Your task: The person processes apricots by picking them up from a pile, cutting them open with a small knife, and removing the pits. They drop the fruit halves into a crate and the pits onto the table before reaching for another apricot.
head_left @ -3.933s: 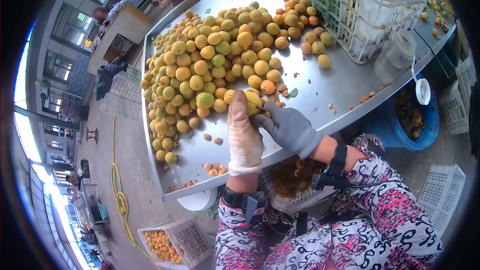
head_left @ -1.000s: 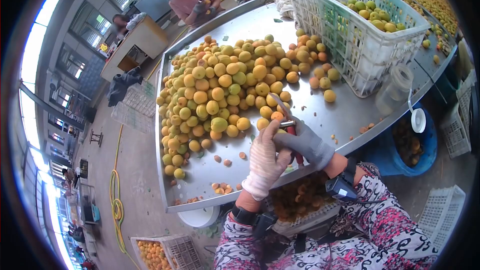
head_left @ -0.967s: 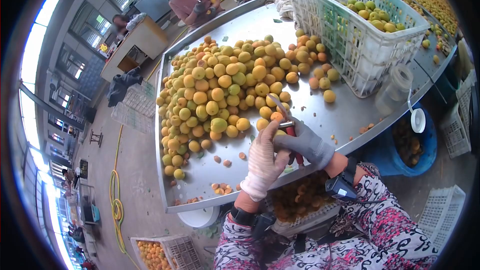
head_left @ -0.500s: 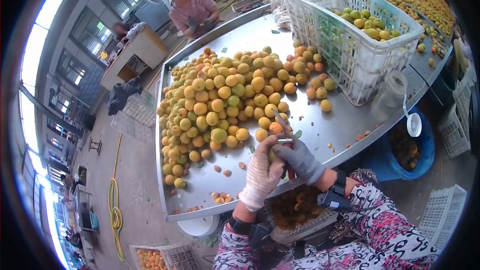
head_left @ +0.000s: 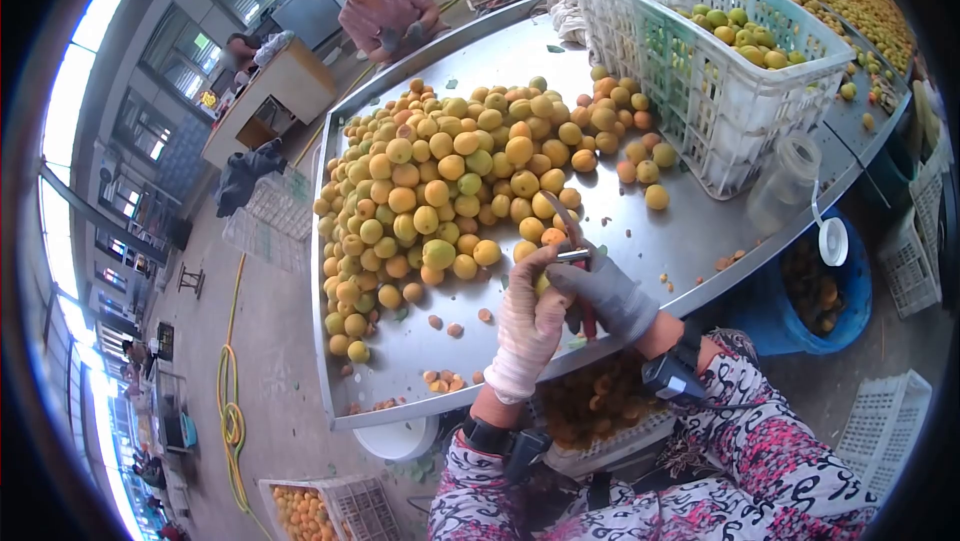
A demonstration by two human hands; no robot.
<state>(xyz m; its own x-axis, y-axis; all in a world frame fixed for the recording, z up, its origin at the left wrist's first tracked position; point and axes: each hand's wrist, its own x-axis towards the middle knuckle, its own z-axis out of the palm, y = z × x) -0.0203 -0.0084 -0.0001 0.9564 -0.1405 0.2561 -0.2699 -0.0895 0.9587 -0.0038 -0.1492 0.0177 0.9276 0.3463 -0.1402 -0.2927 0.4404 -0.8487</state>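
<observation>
In a pale, stained glove, my left hand [head_left: 525,331] is closed around a yellow-green fruit [head_left: 542,284], mostly hidden by the fingers. My right hand [head_left: 612,298], in a grey glove, grips a tool with red handles [head_left: 588,319] and a curved blade [head_left: 562,216] pointing up. Both hands meet above the near edge of the metal table [head_left: 420,399]. Beyond them lies a large heap of orange and yellow-green fruit [head_left: 425,201]. Small brown pieces [head_left: 443,381] are scattered on the near left of the tabletop.
A white crate [head_left: 715,141] with greenish fruit stands at the back right, beside a clear plastic jar [head_left: 785,181]. A blue bucket [head_left: 850,316] is below the right edge. Under my hands is a crate of brownish fruit [head_left: 595,401]. Across the table is a person [head_left: 385,11].
The view has shifted slightly. Both hands remain together at the fruit and tool, with the left hand tilted a little differently.
</observation>
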